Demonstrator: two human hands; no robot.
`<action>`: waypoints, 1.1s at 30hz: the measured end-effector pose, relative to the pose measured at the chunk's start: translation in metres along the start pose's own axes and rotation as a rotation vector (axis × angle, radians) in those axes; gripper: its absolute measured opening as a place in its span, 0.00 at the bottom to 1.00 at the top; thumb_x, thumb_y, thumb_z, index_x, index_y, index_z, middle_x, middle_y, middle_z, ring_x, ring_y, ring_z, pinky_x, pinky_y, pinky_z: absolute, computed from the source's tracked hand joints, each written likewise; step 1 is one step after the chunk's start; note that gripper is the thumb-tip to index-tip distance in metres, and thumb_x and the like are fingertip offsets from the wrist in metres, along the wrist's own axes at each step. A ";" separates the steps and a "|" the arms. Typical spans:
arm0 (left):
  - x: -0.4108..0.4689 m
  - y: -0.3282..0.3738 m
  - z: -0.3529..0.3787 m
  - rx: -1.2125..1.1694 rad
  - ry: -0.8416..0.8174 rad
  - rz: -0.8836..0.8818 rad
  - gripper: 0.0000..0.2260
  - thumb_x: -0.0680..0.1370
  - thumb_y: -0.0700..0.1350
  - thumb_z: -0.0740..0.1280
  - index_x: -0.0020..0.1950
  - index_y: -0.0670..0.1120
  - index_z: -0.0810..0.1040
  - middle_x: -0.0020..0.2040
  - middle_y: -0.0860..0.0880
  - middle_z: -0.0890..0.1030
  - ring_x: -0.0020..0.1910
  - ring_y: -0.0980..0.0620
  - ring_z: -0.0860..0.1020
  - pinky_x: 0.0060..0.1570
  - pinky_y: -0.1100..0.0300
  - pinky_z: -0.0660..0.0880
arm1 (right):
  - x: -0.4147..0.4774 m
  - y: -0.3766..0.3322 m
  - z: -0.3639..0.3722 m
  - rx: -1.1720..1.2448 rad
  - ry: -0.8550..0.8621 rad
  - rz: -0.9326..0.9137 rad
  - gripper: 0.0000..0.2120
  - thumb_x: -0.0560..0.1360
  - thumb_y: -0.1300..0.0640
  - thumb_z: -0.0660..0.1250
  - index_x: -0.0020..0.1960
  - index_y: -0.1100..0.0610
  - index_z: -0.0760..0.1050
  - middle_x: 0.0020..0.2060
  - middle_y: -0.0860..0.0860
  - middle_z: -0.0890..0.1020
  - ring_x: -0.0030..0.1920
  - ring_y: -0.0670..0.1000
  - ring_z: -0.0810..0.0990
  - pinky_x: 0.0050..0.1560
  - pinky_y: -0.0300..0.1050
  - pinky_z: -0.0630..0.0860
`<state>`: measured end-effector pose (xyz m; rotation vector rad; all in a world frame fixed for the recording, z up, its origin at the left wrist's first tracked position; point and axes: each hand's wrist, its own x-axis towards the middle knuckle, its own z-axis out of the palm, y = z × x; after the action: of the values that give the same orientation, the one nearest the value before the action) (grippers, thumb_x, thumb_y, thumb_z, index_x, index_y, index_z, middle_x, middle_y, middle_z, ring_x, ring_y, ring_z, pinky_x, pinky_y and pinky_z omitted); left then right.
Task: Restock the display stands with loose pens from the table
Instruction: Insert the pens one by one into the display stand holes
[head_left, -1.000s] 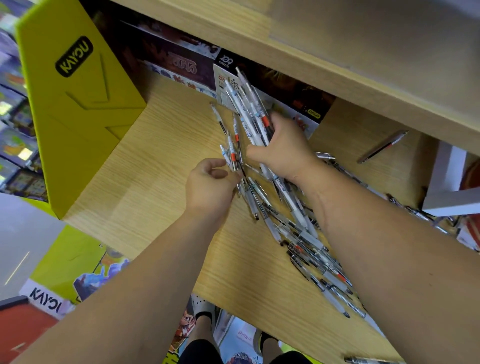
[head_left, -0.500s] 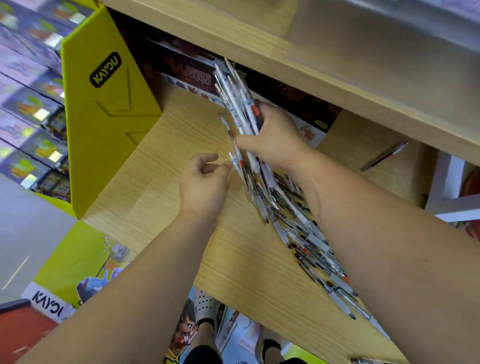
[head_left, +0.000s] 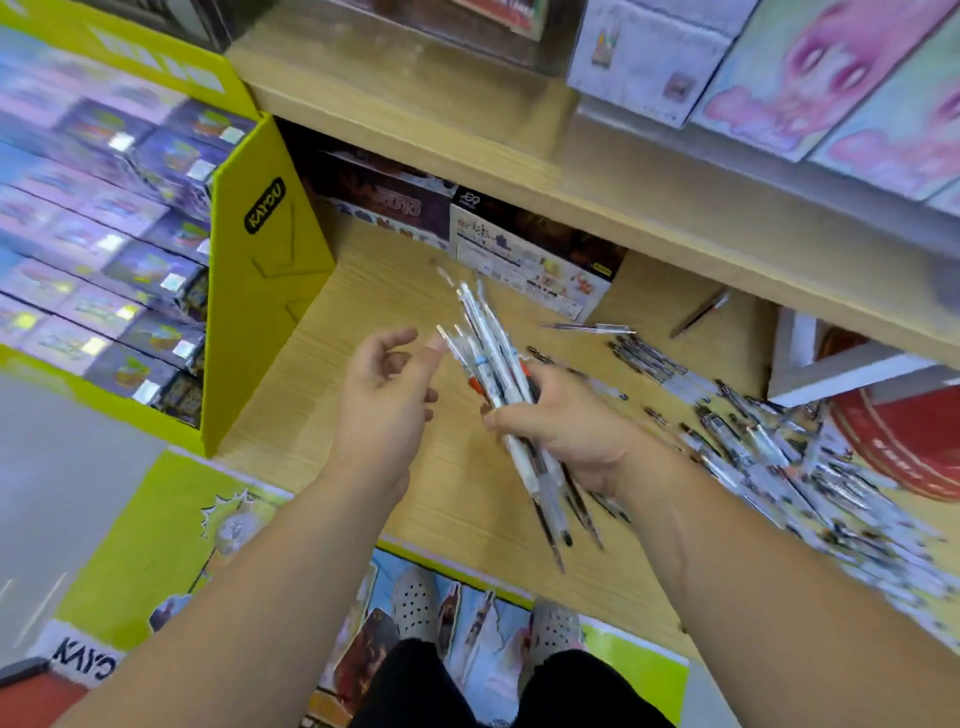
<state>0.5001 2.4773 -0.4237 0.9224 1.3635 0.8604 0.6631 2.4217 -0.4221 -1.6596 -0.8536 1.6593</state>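
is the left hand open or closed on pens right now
Open. The left hand has loosely spread fingers and holds nothing; the bundle of pens is gripped by the right hand alone.

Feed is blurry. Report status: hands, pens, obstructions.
Right hand grips pen bundle. Left hand open beside its tips. Loose pens piled on table, right side. Nothing between hands.

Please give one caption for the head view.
Right hand grips a bundle of white plastic pens; left hand open beside it.
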 end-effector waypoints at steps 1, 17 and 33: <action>-0.009 0.003 -0.002 0.022 -0.011 0.020 0.10 0.79 0.51 0.72 0.58 0.53 0.78 0.47 0.46 0.76 0.34 0.55 0.76 0.37 0.55 0.73 | -0.016 0.003 0.003 0.040 0.020 0.014 0.12 0.74 0.65 0.74 0.55 0.55 0.78 0.42 0.54 0.79 0.41 0.53 0.77 0.45 0.51 0.75; -0.156 0.032 0.137 0.274 -0.544 0.026 0.10 0.80 0.45 0.71 0.42 0.40 0.79 0.28 0.47 0.72 0.22 0.53 0.67 0.22 0.64 0.65 | -0.215 0.066 -0.084 0.009 0.196 0.006 0.11 0.71 0.57 0.76 0.50 0.52 0.76 0.35 0.51 0.76 0.36 0.53 0.74 0.41 0.52 0.70; -0.319 -0.002 0.354 0.218 -0.419 0.112 0.11 0.83 0.46 0.66 0.42 0.44 0.77 0.28 0.49 0.71 0.25 0.53 0.68 0.25 0.62 0.66 | -0.369 0.170 -0.297 0.134 0.186 -0.049 0.17 0.66 0.55 0.76 0.54 0.52 0.80 0.36 0.51 0.77 0.37 0.53 0.76 0.42 0.51 0.70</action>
<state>0.8435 2.1714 -0.2983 1.2780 1.0593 0.5638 0.9633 2.0267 -0.3405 -1.6567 -0.6722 1.4692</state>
